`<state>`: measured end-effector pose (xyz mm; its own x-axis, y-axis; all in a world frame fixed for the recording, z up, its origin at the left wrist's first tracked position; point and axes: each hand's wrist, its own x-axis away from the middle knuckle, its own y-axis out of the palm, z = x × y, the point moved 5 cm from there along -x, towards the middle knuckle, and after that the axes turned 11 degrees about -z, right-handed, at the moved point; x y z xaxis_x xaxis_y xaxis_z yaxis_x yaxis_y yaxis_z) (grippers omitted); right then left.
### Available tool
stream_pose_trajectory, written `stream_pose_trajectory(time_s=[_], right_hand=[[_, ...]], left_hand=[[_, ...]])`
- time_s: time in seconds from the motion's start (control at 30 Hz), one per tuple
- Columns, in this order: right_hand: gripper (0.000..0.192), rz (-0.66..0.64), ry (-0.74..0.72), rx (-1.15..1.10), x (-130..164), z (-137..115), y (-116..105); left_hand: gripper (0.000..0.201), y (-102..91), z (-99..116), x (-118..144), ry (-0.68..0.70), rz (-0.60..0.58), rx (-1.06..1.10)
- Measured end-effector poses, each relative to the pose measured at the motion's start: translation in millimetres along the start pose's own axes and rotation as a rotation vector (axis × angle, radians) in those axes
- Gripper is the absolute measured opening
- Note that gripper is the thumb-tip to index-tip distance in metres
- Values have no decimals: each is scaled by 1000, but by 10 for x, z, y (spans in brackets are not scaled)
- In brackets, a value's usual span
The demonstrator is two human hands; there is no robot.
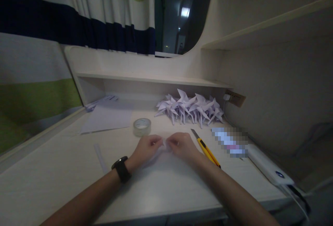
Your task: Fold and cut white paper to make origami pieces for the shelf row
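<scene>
White paper [164, 145], small and pale, pinched between left hand [147, 147] and right hand [182, 145]; both curled shut on it, fingertips meeting at the middle, knuckles up, wrists resting low on the counter [65, 170], seemingly so as to press a crease against the hard top; exact shape of the piece hidden under the fingers. Black watch [121, 169] strapped at the left wrist. Just beyond the left hand, roll of clear tape [142, 126] lying flat on its side, near enough to reach without shifting the arms. Just right of the right hand, yellow utility knife [206, 148], laid alongside the forearm with blade tip pointing away from the body, apart from the fingers. Left of the left hand, narrow paper strip [100, 156] lying loose on the counter. Farther out past both hands, heap of folded paper cranes [191, 109] pushed back against the rear wall under the shelf [156, 78], likely to keep the working patch free. Farther left and back, flat paper sheets [106, 116] stacked within arm's reach. Right of the knife, blurred packet [230, 141], then white power bank [269, 167] near the counter edge, cable trailing off; wall socket [235, 98] behind the heap; striped curtain [39, 63] well off to the left.
</scene>
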<state>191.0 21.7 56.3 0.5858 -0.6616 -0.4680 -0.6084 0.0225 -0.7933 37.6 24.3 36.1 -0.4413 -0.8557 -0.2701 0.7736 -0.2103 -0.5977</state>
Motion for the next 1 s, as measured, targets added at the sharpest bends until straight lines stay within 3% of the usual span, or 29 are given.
stream_pose_trajectory(time_s=[0.33,0.47,0.57,0.7,1.0], right_hand=[[10,-64,78,-179,-45,48,-33],[31,-15,3,-235,-62,57,-33],[41,-57,-14,-257,-64,61,13],[38,-118,22,-234,-54,50,46],[29,-117,48,-189,-50,-22,-10]], left_hand=[[21,1,-57,-9,6,32,-39],[19,1,-29,-10,35,29,6],[19,-1,17,-13,62,10,7],[18,-4,0,-19,18,19,26],[3,-13,-61,-20,-50,104,185]])
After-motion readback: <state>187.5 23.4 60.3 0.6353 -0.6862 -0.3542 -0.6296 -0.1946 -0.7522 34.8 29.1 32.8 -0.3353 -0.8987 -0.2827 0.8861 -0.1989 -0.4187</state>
